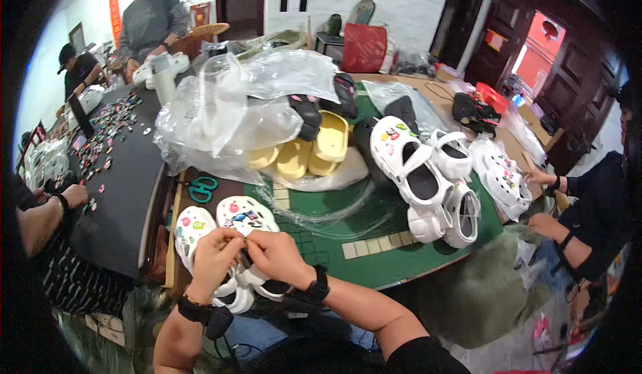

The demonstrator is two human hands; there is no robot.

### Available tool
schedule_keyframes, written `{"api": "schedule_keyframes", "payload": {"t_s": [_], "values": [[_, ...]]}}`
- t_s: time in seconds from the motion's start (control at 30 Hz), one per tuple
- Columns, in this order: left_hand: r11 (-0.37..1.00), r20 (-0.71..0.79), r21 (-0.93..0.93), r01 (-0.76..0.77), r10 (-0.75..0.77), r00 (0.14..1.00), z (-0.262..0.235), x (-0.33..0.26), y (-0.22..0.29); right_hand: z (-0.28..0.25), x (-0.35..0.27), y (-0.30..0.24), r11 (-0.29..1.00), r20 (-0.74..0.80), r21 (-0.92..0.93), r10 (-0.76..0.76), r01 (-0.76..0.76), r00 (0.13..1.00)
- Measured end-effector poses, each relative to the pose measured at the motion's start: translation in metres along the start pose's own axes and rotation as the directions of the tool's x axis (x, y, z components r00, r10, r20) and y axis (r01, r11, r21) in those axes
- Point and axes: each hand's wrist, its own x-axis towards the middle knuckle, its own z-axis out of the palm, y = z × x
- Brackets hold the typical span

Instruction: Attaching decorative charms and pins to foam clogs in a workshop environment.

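Note:
Before me at the table's near edge stand two white clogs, the left clog (189,221) and the right clog (231,208), with colourful charms on their toes. Over their openings my left hand (215,259) and my right hand (277,259) meet, fingertips pinched together. Whatever they pinch is too small to make out. Both wrists wear black bands. Teal-handled scissors (202,189) lie just beyond the left clog. More white clogs (418,167) are piled to the right, some decorated with charms.
Yellow clogs (331,140) sit amid clear plastic bags (227,113) on the green tabletop (314,240). Loose charms (100,140) cover part of the black table (120,193) at left. Co-workers stand or sit left and right; one at right touches a white clog (498,180).

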Motion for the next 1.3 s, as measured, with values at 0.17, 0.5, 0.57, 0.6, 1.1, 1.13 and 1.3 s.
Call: {"api": "schedule_keyframes", "payload": {"t_s": [0.17,0.5,0.57,0.6,1.1,1.13,1.3], "values": [[0.989,0.016,0.118,-0.084,0.082,0.996,0.000,-0.005,0.000,-0.005,-0.001,-0.009,0.999,0.049,0.025,0.019,-0.021,0.999],[0.764,-0.011,0.404,-0.504,0.555,0.832,0.007,-0.003,0.003,-0.009,-0.002,-0.005,0.986,0.020,0.148,0.076,-0.078,0.997],[0.721,-0.023,0.464,-0.515,0.591,0.807,0.005,-0.010,0.000,0.000,-0.001,-0.005,0.967,0.036,0.230,0.106,-0.111,0.994],[0.721,-0.038,0.467,-0.511,0.594,0.803,0.004,-0.010,-0.002,0.002,-0.001,0.000,0.973,0.025,0.223,0.058,-0.063,0.998],[0.316,0.076,0.823,-0.472,0.762,0.643,0.001,-0.008,0.015,-0.005,-0.001,0.008,0.990,0.034,-0.083,-0.112,0.114,0.993],[0.346,0.054,0.811,-0.472,0.759,0.649,-0.008,-0.009,0.018,-0.004,0.000,-0.002,0.979,0.050,-0.136,-0.144,0.149,0.988],[0.425,-0.053,0.842,-0.333,0.679,0.732,-0.071,-0.008,0.041,-0.021,0.020,-0.010,0.985,0.092,-0.141,-0.087,0.100,0.992]]}}
